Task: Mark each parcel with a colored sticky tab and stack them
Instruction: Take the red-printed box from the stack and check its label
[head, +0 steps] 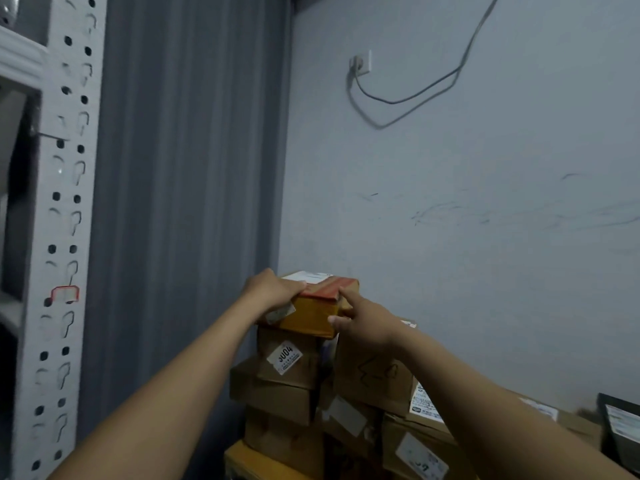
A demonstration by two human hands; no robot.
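A yellow-brown parcel (310,315) with red tape and a white label on top sits at the top of a stack of cardboard parcels (287,365) against the wall. My left hand (273,289) grips its left top edge, fingers curled over the top. My right hand (363,320) is at its right side, index finger pointing up onto the red tape corner, thumb against the front face. A box below carries a white label reading 5004 (284,357). No colored sticky tab can be made out.
More cardboard boxes (377,375) with labels pile up to the right and below. A grey perforated shelf upright (65,237) stands at the left, a grey curtain (187,168) beside it. A wall socket with cable (362,62) hangs above. A dark object (620,431) lies at the far right.
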